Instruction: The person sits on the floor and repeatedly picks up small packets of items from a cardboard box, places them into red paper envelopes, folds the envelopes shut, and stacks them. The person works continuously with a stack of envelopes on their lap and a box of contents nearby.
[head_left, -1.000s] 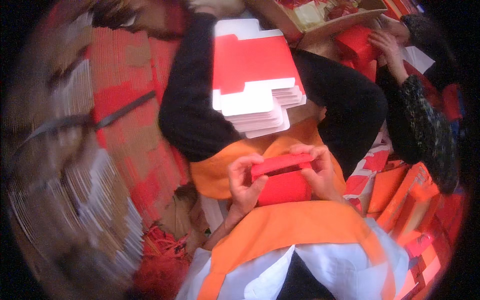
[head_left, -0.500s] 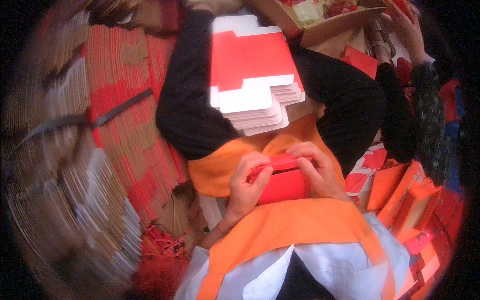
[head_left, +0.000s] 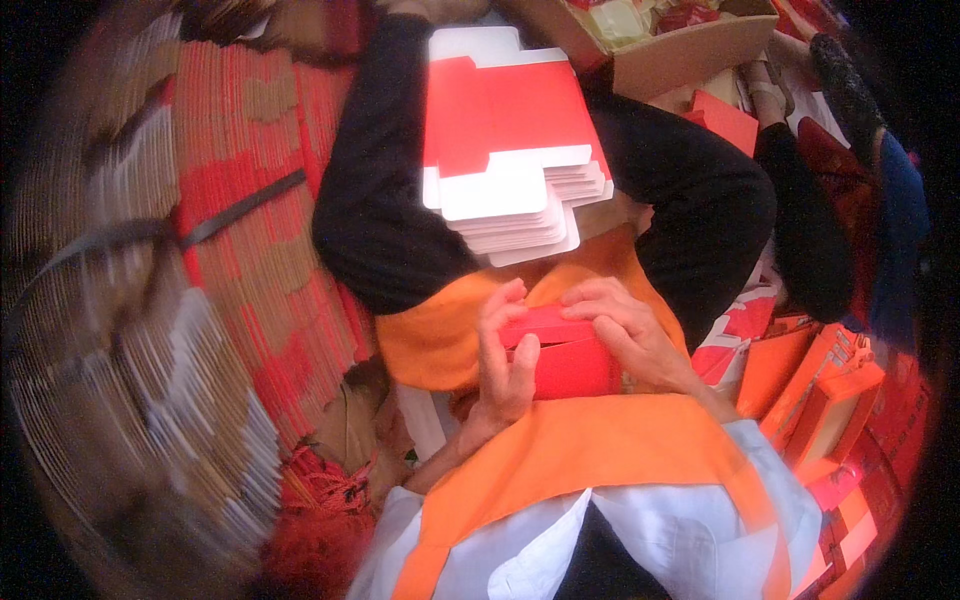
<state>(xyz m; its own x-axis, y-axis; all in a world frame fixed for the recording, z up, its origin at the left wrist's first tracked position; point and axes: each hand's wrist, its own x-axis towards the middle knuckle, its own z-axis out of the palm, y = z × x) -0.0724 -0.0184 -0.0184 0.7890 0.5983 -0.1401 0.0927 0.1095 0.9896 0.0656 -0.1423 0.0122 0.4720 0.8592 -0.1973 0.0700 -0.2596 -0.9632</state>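
Note:
A small red box (head_left: pixel 572 371) sits against my orange apron, low in the middle. Its top flap lies nearly down, with a dark narrow gap along the near edge. My left hand (head_left: pixel 506 362) grips the box's left side, thumb on the near face and fingers raised at the flap's corner. My right hand (head_left: pixel 640 338) is bent over the right end, fingers on the flap and thumb by the edge. Beyond them, across my folded legs, lies a stack of flat red-and-white box blanks (head_left: pixel 510 110). The underside of the box is hidden.
Long bundles of red and brown folded cardboard (head_left: pixel 245 200) stand on the left, held by a dark strap (head_left: pixel 245 208). An open carton (head_left: pixel 695 58) with wrapped items is at the far right. Orange boxes (head_left: pixel 830 385) lean near my right elbow. Another person's dark-clothed leg (head_left: pixel 800 220) is beyond.
My left fingers have lifted and straightened at the box's left corner. My right fingers have shifted slightly over the flap. The other person's raised hand at upper right has dropped away.

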